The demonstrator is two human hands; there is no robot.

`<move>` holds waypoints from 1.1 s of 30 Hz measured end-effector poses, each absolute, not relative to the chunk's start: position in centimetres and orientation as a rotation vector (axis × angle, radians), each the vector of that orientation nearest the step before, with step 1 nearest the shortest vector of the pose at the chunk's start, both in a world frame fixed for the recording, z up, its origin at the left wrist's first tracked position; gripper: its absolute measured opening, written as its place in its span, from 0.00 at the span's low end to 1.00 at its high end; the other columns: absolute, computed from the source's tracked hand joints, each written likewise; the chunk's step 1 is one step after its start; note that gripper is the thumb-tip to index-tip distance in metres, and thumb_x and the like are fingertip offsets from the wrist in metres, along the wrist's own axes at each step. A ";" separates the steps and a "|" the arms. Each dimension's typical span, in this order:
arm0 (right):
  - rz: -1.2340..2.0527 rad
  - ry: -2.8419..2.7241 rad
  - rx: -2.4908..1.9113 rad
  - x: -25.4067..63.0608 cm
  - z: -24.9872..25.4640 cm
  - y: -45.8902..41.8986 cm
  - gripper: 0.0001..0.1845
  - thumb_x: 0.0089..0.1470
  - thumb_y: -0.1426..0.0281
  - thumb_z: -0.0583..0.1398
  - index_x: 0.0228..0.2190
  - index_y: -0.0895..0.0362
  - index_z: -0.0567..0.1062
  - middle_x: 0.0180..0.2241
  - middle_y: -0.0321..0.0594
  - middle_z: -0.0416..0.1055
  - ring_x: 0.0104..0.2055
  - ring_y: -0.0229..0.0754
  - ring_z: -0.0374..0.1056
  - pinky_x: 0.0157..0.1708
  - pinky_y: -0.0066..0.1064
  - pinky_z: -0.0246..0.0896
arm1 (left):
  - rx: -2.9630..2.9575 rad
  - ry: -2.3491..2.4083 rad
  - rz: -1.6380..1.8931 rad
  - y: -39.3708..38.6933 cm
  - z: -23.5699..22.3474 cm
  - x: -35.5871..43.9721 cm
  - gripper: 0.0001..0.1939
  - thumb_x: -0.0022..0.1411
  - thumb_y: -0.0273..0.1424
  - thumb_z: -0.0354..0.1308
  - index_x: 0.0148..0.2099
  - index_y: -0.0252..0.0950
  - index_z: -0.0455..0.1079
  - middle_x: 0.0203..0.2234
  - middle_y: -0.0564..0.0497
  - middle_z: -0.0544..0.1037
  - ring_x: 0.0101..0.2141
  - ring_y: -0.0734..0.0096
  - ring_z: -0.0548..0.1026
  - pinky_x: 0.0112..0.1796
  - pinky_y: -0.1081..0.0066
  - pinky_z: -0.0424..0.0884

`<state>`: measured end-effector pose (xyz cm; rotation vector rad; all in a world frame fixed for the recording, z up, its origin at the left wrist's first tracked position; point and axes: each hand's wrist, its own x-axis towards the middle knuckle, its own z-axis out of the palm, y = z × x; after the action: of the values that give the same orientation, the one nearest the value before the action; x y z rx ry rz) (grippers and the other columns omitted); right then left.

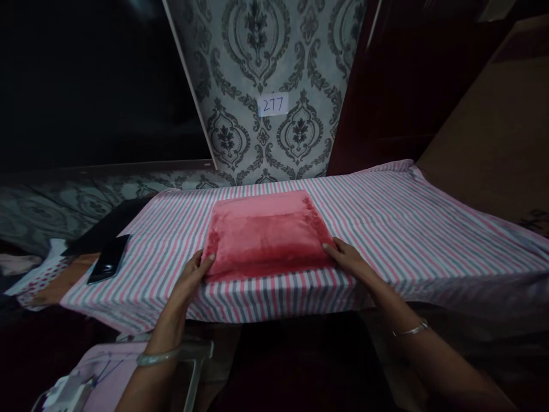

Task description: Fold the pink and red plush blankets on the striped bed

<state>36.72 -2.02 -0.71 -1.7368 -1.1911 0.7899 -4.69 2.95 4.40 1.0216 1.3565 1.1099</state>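
Note:
A flat, rectangular red plush cloth [266,234] lies near the front edge of the table; whether it is folded or a cushion cover I cannot tell. Its pile looks darker along the near part and the sides, paler at the back. My left hand [193,277] grips its near left corner, thumb on top and the other fingers mostly hidden at the edge. At the near right corner, my right hand [345,256] pinches the cloth the same way, thumb over the surface.
A striped pink, grey and white tablecloth [407,223] covers the table and hangs over its front. A black phone [109,258] rests at the left. A dark screen [94,86] stands behind, a cardboard box [497,126] at right. Below left is a pink stool [109,366] with a white plug device.

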 end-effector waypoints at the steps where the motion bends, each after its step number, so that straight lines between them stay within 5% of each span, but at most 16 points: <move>1: 0.769 -1.189 -1.768 36.7 -0.7 -1.9 0.18 0.46 0.52 0.67 0.30 0.52 0.75 0.30 0.40 0.75 0.38 0.51 0.70 0.37 0.34 0.61 | 1.019 1.350 1.113 3.0 4.4 -4.7 0.24 0.43 0.38 0.74 0.43 0.37 0.75 0.38 0.46 0.81 0.50 0.53 0.75 0.45 0.68 0.73; 9: 1.023 -1.031 -1.674 34.9 1.0 -2.4 0.16 0.48 0.55 0.63 0.32 0.53 0.69 0.16 0.31 0.67 0.14 0.38 0.60 0.15 0.29 0.50 | 1.101 1.208 1.046 3.4 4.3 -5.1 0.30 0.36 0.47 0.75 0.39 0.35 0.77 0.34 0.44 0.82 0.44 0.50 0.78 0.43 0.64 0.74; 19: 1.097 -1.073 -1.603 36.4 -0.9 -3.4 0.17 0.46 0.55 0.64 0.31 0.53 0.68 0.14 0.27 0.63 0.14 0.35 0.57 0.14 0.25 0.49 | 1.229 1.329 0.926 3.1 4.1 -6.6 0.24 0.37 0.43 0.76 0.34 0.33 0.76 0.28 0.47 0.80 0.33 0.59 0.77 0.35 0.69 0.71; 22: 0.970 -1.126 -1.629 37.6 -0.6 -3.4 0.18 0.48 0.55 0.64 0.36 0.54 0.72 0.21 0.33 0.70 0.21 0.39 0.65 0.20 0.29 0.60 | 1.282 1.444 1.022 3.6 4.6 -7.5 0.22 0.42 0.45 0.73 0.34 0.34 0.75 0.29 0.48 0.78 0.36 0.59 0.76 0.34 0.70 0.70; 25: 0.529 -1.231 -1.598 36.6 1.1 -1.7 0.18 0.52 0.58 0.63 0.43 0.53 0.75 0.41 0.45 0.77 0.43 0.49 0.72 0.44 0.40 0.68 | 1.463 1.551 1.331 5.1 5.8 -5.8 0.18 0.46 0.37 0.72 0.39 0.37 0.76 0.42 0.45 0.78 0.50 0.54 0.73 0.45 0.69 0.71; 28: 0.335 -1.523 -1.449 32.5 3.9 1.9 0.22 0.56 0.62 0.60 0.52 0.54 0.74 0.58 0.48 0.68 0.64 0.53 0.58 0.65 0.45 0.48 | 1.777 1.389 1.290 7.5 7.7 -0.6 0.21 0.49 0.29 0.70 0.47 0.37 0.75 0.56 0.42 0.73 0.63 0.53 0.63 0.62 0.63 0.57; 33: 0.153 -2.024 -1.821 25.3 8.9 8.6 0.30 0.65 0.63 0.50 0.65 0.57 0.58 0.69 0.49 0.48 0.71 0.53 0.40 0.67 0.57 0.29 | 2.372 1.573 0.590 12.1 11.1 8.6 0.31 0.65 0.34 0.54 0.67 0.30 0.57 0.69 0.36 0.53 0.69 0.54 0.47 0.66 0.51 0.45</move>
<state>25.35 8.65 8.86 -1.8211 -2.0237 0.1532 8.56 12.05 11.08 2.3719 1.5735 0.5905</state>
